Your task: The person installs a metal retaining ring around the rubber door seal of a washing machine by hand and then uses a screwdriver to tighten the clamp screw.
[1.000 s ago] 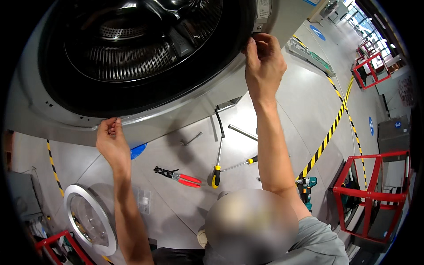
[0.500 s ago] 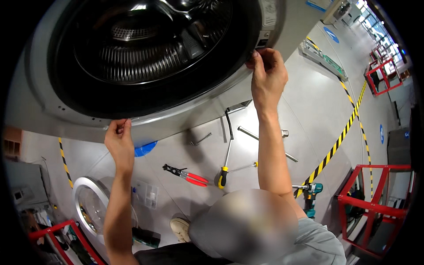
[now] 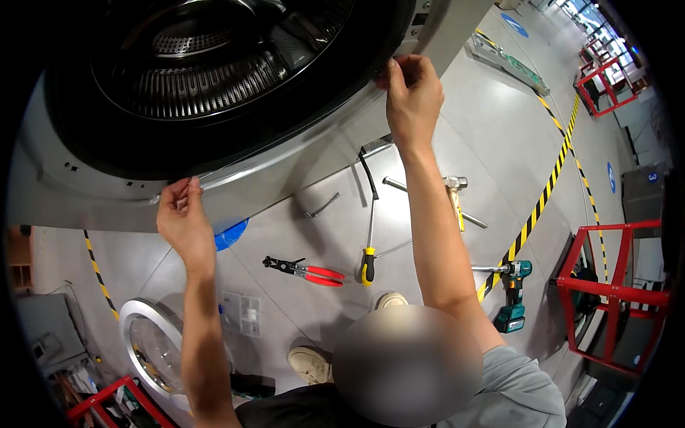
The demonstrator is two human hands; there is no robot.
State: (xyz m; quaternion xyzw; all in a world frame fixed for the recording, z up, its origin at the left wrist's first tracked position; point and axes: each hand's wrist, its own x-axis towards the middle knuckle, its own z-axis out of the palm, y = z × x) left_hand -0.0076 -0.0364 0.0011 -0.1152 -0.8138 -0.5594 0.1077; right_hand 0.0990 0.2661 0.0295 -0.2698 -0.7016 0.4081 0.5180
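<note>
A grey front-loading washing machine [image 3: 300,175] fills the upper left, its round opening showing a metal drum [image 3: 193,93] and a dark rubber door gasket [image 3: 235,153]. My left hand [image 3: 184,217] pinches what looks like a thin wire at the opening's lower edge. At the right edge of the opening, the fingers of my right hand [image 3: 415,100] are closed against the gasket's rim; what lies between them is hidden. Below, on the floor, lie red-handled pliers [image 3: 314,274] and a yellow-and-black screwdriver [image 3: 368,267].
A hammer [image 3: 455,200], a metal bar [image 3: 474,220] and a teal cordless drill [image 3: 512,299] lie right of my right forearm. The round washer door [image 3: 135,335] and a clear parts box [image 3: 250,316] are at lower left. Red metal frames [image 3: 606,289] stand at the right.
The view has shifted, so the washing machine sits further up and left. Both hands keep their pinch at the opening's edge. The hammer now shows more beside my right forearm.
</note>
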